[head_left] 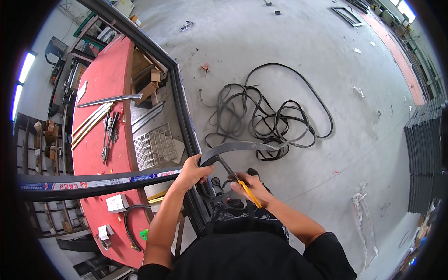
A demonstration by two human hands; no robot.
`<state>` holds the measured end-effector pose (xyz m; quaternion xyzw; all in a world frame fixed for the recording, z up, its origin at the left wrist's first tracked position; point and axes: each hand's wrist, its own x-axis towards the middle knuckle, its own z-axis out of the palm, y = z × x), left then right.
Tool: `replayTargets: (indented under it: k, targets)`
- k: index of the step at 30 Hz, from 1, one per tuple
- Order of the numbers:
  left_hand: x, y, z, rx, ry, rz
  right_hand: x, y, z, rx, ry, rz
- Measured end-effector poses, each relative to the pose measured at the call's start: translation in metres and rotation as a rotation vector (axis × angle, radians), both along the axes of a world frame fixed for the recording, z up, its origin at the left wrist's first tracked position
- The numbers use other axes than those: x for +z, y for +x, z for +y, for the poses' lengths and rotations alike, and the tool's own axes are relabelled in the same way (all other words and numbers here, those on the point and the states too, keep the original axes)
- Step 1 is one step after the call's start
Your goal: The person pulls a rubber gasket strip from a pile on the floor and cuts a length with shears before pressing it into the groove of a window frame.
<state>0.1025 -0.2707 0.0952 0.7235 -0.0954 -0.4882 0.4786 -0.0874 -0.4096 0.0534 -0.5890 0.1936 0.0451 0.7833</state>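
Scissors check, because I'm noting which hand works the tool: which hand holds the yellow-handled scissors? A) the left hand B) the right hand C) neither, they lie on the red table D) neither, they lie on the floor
B: the right hand grips the yellow-handled scissors, blades at the black rubber strip that the left hand holds.

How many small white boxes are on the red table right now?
2. One white box sits near the table's near end, just below the dark frame bar. A smaller white box lies further toward the end, beside the black cord loop. Others may be hidden.
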Motion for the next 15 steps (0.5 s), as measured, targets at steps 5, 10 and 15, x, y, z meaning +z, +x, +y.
replayTargets:
  k: [5,10,15]
  targets:
    - [0.007,-0.007,-0.006,0.008,-0.001,-0.058,-0.003,0.018,-0.008,0.039,-0.12,-0.009]
    - [-0.001,-0.012,-0.004,-0.07,0.133,-0.468,0.012,0.025,-0.01,0.039,-0.133,-0.031]
    - [0.003,-0.03,-0.014,-0.147,0.316,-0.938,0.012,0.019,-0.018,0.146,-0.136,0.062]
